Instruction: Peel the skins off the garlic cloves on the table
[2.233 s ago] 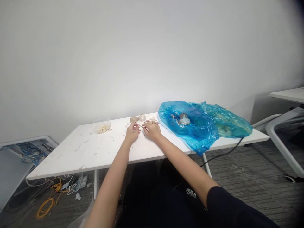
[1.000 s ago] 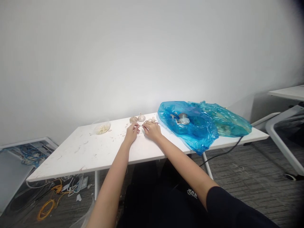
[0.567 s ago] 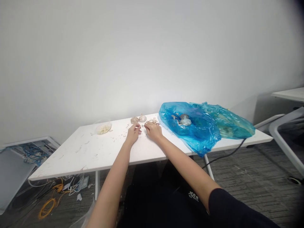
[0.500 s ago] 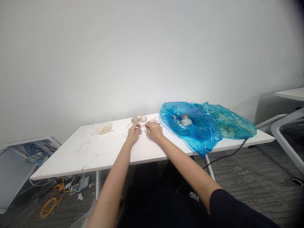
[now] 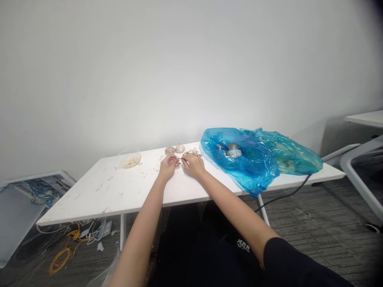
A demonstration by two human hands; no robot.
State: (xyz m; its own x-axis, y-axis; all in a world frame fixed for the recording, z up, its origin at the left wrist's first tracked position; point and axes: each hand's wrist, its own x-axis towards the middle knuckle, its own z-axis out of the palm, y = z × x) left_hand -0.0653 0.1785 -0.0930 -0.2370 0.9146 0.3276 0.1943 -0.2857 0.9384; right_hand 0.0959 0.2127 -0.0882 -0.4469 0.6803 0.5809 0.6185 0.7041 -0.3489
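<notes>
In the head view, my left hand [image 5: 167,166] and my right hand [image 5: 193,164] rest together on the white table [image 5: 98,195]. Their fingertips pinch one small garlic clove [image 5: 180,159] between them, low over the surface so that the skin falls there. Two whole garlic bulbs [image 5: 175,150] wait just behind. A dish of peeled cloves [image 5: 129,161] stands far left, and the blue bag [image 5: 242,159] lies on the right.

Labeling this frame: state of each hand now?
Left hand: pinched on a small garlic clove.
Right hand: pinched on the same clove.
</notes>
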